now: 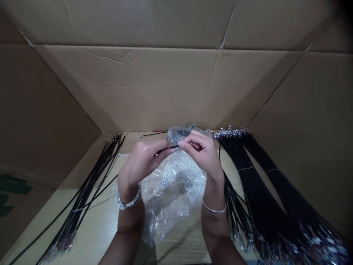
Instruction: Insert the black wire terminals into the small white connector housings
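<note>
My left hand and my right hand meet above the middle of the table, with their fingertips pinching a thin black wire. The wire's end is hidden among the right hand's fingers. Just beyond the hands lies a small clear plastic bag, partly covered by my right fingers. Under the wrists rests a larger clear plastic bag of small white connectors. A bundle of black wires with crimped ends lies left of my left hand, and a much thicker bundle lies right of my right hand.
Cardboard panels rise behind and on both sides of the light wooden table top. A single thin wire lies near the back. Green print marks the left panel.
</note>
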Motion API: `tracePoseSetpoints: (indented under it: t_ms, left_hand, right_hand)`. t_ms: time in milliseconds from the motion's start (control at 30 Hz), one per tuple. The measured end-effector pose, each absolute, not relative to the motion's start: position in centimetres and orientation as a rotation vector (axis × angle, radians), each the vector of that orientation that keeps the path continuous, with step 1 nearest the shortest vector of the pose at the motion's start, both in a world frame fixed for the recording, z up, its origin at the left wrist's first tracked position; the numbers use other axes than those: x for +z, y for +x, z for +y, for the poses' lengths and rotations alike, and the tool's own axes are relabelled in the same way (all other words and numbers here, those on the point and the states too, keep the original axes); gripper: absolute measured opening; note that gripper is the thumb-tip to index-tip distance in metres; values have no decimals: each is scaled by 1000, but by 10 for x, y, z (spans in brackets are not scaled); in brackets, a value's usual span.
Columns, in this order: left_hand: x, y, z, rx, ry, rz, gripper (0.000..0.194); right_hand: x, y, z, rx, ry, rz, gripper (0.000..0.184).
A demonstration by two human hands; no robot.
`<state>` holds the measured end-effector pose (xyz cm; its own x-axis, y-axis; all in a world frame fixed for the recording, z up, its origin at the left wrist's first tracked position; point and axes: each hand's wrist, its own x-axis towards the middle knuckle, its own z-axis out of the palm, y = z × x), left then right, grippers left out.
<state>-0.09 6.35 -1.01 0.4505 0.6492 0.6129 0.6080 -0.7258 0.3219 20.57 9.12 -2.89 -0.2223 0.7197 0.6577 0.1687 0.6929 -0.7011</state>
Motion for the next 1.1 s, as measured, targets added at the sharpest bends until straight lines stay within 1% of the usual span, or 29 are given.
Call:
tracePoseSetpoints:
  t_ms: [233,433,667,733,867,1000,1100]
  left_hand:
    - [-12,4,64,1253,2706,1074,14]
    - [-15,2,66,1249,2674,1252,22]
    - [-15,9,66,1166,2584,1236,24]
    - [-14,9,66,1122,2588,1268,27]
    - [-12,4,69,1034,2583,1345,35]
    - [-11,-4,69,1025,2525,1398,32]
    - [-9,-10,69,1095,2493,1453,31]
  right_hand:
    - [-31,200,93,703,-685,-1708,38]
    - [-28,203,91,665,-781,-1661,36]
    - [-28,203,90,615,-686,-1742,35]
    - [-28,201,91,609,-697,-1733,35]
    - [-30,201,96,612,-755,-1682,38]
    - [-31,214,99,692,-854,-1649,37]
    - [-35,218,99,814,-1099,-1967,42]
